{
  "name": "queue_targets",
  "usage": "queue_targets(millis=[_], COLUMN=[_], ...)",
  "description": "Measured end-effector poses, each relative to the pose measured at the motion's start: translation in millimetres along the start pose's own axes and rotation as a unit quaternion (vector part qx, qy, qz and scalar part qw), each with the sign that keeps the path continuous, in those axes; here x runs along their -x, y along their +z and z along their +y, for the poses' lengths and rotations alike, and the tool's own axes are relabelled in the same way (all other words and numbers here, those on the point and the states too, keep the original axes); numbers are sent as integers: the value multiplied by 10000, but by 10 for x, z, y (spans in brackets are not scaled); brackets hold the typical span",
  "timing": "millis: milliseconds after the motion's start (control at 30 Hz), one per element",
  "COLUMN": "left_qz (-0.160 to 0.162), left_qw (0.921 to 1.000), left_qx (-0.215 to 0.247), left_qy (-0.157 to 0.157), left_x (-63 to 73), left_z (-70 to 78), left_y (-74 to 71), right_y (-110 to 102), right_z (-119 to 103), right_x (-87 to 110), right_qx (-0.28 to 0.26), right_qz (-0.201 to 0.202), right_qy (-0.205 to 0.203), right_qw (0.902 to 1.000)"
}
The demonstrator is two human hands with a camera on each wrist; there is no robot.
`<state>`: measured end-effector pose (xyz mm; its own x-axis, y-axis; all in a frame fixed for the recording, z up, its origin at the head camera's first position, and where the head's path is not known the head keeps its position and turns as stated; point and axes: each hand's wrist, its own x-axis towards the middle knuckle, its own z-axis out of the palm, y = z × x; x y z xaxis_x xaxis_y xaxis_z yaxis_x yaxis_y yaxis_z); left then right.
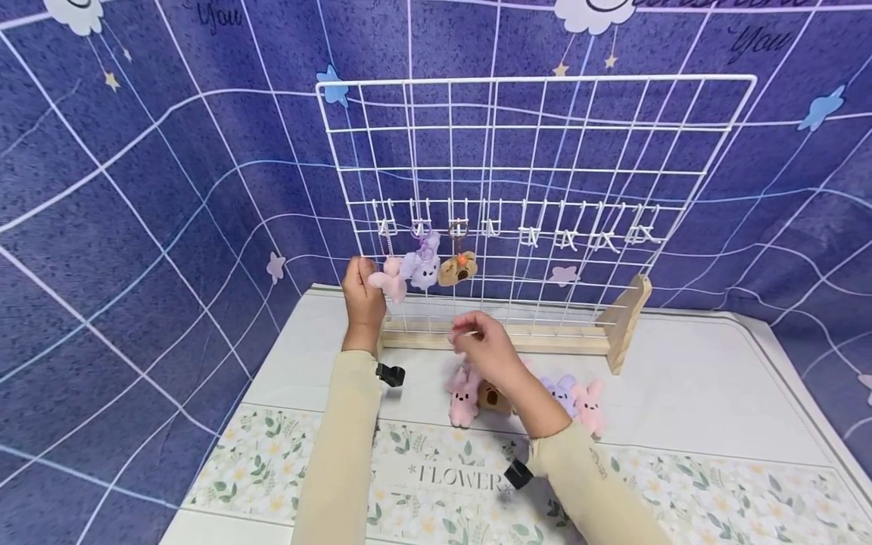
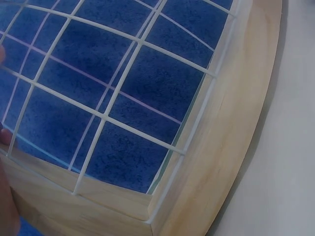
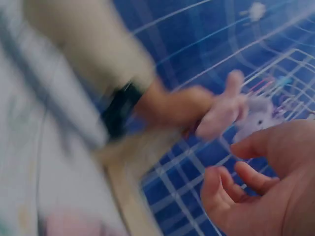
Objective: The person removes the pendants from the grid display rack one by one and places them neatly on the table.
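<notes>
My left hand (image 1: 364,299) grips the left side of a white wire grid rack (image 1: 534,79), which stands in a wooden base (image 1: 497,343). Three plush keychains hang from hooks close by: a pink bunny (image 1: 391,280), a purple bunny (image 1: 424,266) and a brown plush (image 1: 458,269). Below them, my right hand (image 1: 490,352) hovers in front of the base with loosely bent fingers and nothing in its grasp. On the table, partly behind the right forearm, lie a pink bunny (image 1: 464,400), a brown plush (image 1: 493,397), a purple bunny (image 1: 560,392) and another pink bunny (image 1: 590,409).
Several white hooks (image 1: 490,227) continue rightward along the same grid row. The rack's right wooden foot (image 1: 628,325) stands on the white table (image 1: 708,378). A floral mat strip (image 1: 272,454) runs along the front, and a blue-purple curtain (image 1: 170,227) surrounds the back and sides.
</notes>
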<state>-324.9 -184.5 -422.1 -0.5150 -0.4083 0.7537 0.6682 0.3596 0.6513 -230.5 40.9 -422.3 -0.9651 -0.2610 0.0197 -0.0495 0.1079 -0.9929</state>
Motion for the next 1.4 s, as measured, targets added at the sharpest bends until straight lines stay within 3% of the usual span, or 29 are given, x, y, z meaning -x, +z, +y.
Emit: queue_targets(millis=[33,67,100,167,233,267,300,433,633,700,967,1233,1400], left_qz=[-10,-29,-37,-50,-48,-41,-28,-4,36,28,-5,-23,-42], left_qw=[10000,10000,10000,10000,10000,10000,10000,10000,9999,9999,9999,9999,9999], left_qx=[3,17,29,51,57,63,59,-12,-30,23,12,79,94], left_qy=[1,-2,-2,-12,-20,-17,-9,53,102,99,115,69,88], left_x=[-2,-3,-4,-5,-6,-5,-4,2,1,-2,9,3,-6], left_z=[4,7,9,13,13,12,10,-5,-15,-14,-13,-18,-12], left_y=[-4,-9,-10,-13,-13,-13,-11,-9,-3,1,-4,2,5], right_y=[10,8,2,-6,-13,-11,-2,16,4,-1,-15,-1,-8], right_z=[-69,-137,-208,-355,-468,-509,-544,-614,-669,-687,-714,-749,-837], right_x=[-24,-50,-76,-118,-163,-185,-200,-234,-208,-193,-115,-36,46], right_qx=[-865,-1893,-2966,-4696,-5897,-6287,-6491,-6917,-7282,-7320,-7099,-7033,-6867], right_qz=[-212,-483,-689,-749,-558,-389,-186,325,347,266,-127,-294,-506], right_qy=[196,431,757,1419,1878,2005,2053,1964,1607,1545,1148,908,562], right_qw=[9958,9798,9495,8682,7835,7503,7322,6942,6654,6631,6948,7045,7230])
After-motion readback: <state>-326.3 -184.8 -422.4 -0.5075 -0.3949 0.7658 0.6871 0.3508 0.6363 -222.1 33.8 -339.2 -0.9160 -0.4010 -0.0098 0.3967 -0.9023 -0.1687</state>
